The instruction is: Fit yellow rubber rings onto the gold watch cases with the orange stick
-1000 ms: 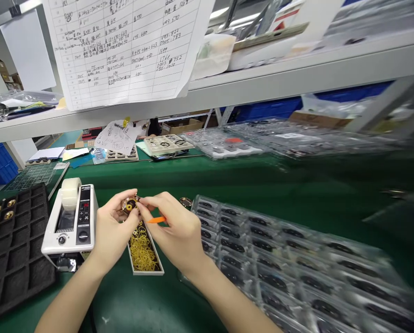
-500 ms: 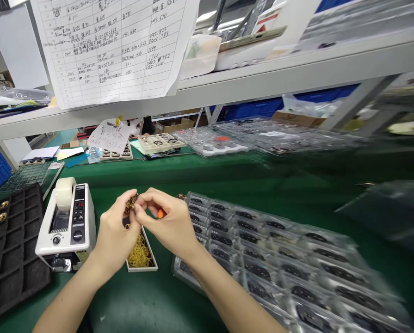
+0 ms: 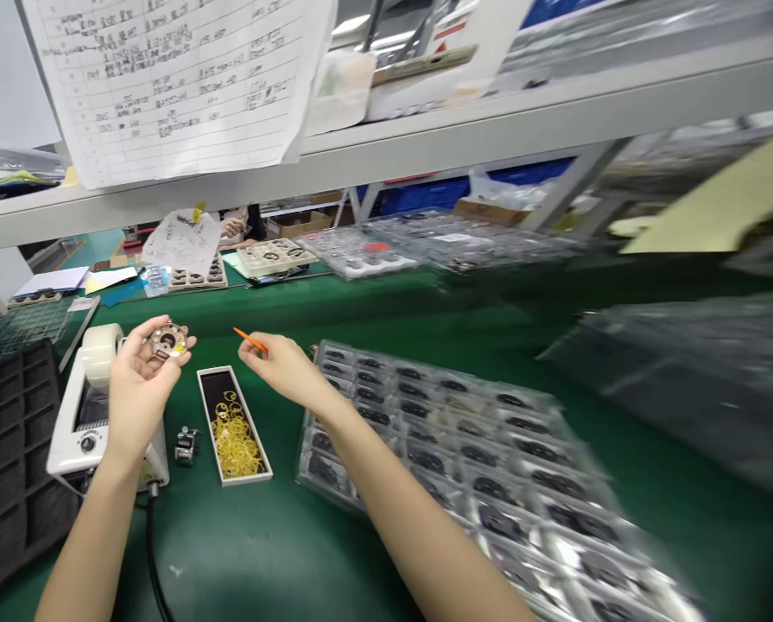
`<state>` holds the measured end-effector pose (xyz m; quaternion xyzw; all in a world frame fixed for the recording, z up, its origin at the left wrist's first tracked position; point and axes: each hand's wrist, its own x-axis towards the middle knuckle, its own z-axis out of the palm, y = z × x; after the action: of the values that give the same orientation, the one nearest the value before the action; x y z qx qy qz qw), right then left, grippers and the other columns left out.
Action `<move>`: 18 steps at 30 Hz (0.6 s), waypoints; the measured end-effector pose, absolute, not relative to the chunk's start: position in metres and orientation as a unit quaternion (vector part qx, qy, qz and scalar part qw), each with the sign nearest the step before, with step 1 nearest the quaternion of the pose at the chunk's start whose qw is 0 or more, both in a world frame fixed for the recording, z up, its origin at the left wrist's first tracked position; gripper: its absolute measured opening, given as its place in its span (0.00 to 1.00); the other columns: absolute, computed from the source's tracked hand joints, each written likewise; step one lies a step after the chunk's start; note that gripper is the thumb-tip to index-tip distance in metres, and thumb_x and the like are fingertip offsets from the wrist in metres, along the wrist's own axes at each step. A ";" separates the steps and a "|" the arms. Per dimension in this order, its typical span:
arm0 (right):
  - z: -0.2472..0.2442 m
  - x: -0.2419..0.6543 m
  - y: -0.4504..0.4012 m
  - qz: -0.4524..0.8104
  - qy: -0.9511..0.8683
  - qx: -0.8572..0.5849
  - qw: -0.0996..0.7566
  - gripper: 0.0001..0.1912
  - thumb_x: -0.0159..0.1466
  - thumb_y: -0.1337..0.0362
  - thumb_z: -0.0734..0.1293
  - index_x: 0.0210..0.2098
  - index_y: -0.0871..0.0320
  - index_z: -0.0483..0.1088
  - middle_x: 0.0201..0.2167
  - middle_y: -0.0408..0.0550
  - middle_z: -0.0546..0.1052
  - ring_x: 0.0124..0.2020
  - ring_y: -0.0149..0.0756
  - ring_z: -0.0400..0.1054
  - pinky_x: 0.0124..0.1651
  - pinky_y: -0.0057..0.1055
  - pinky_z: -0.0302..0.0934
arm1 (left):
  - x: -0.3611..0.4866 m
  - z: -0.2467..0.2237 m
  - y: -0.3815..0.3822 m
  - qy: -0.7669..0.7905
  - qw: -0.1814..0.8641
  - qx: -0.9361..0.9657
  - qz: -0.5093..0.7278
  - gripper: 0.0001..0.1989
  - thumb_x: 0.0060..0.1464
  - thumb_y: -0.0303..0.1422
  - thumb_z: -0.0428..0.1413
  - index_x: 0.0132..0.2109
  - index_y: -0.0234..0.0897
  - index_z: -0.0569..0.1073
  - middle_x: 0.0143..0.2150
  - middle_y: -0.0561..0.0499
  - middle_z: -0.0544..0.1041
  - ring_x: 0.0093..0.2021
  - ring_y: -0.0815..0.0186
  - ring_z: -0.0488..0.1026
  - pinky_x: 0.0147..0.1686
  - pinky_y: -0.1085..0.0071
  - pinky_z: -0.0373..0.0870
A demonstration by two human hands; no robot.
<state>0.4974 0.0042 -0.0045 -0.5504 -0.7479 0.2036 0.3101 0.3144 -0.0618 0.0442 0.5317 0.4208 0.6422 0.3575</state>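
Observation:
My left hand is closed around the edge of a round metal part, perhaps a watch movement, with a dark centre and a small yellow spot on its lower right. It is raised in front of the tape dispenser. My right hand grips a thin orange pointed stick, its tip facing up and left, apart from the round part. Between and below the hands lies a white-rimmed box holding many thin yellow rings.
Clear plastic trays with dark oval parts cover the right side. A small metal tally counter stands beside the box. At left lies a black compartment tray with a few gold parts. A shelf with a handwritten sheet crosses above.
My hands have moved apart: the left went left with the round part, now turned face-on, and the right drew back with the orange stick. The view has shifted, uncovering the box and counter.

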 end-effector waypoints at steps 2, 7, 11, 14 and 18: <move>0.005 0.510 -0.009 0.161 -0.743 -0.569 0.313 0.09 0.63 0.63 0.58 0.31 0.57 0.68 0.29 0.44 0.75 0.29 0.32 0.66 0.31 0.26 0.53 | 0.313 0.046 -0.064 0.417 0.343 0.539 0.646 0.22 0.45 0.27 0.63 0.49 0.34 0.71 0.44 0.44 0.81 0.46 0.55 0.80 0.50 0.59 0.76; 0.009 0.586 -0.018 0.072 -0.705 -0.666 0.232 0.10 0.65 0.65 0.59 0.36 0.57 0.72 0.38 0.48 0.77 0.40 0.37 0.70 0.41 0.29 0.58 | 0.305 0.052 -0.067 0.399 0.316 0.539 0.671 0.21 0.45 0.25 0.64 0.49 0.36 0.74 0.41 0.47 0.82 0.45 0.56 0.80 0.50 0.63 0.77; -0.012 0.681 -0.005 0.072 -0.651 -0.751 0.088 0.07 0.65 0.64 0.65 0.39 0.61 0.73 0.40 0.51 0.77 0.41 0.38 0.71 0.45 0.35 0.65 | 0.304 0.057 -0.067 0.381 0.335 0.530 0.680 0.21 0.43 0.24 0.66 0.48 0.36 0.76 0.36 0.49 0.82 0.42 0.58 0.81 0.44 0.72 0.78; -0.029 0.740 -0.003 0.083 -0.607 -0.790 0.000 0.15 0.67 0.59 0.65 0.50 0.59 0.69 0.49 0.50 0.73 0.45 0.38 0.70 0.47 0.40 0.68 | 0.307 0.058 -0.066 0.381 0.355 0.527 0.672 0.21 0.42 0.24 0.66 0.47 0.37 0.76 0.35 0.50 0.83 0.41 0.60 0.81 0.43 0.76 0.78; -0.052 0.781 -0.005 0.093 -0.567 -0.816 -0.068 0.17 0.67 0.59 0.65 0.53 0.59 0.67 0.51 0.52 0.71 0.48 0.40 0.70 0.48 0.42 0.68 | 0.310 0.055 -0.066 0.388 0.365 0.531 0.659 0.22 0.43 0.25 0.66 0.47 0.38 0.76 0.37 0.49 0.83 0.42 0.58 0.81 0.43 0.73 0.79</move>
<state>0.7813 -0.0047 -0.0520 -0.8158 -0.5668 0.0928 -0.0677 0.3096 -0.0656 0.0548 0.5309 0.3882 0.6589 0.3651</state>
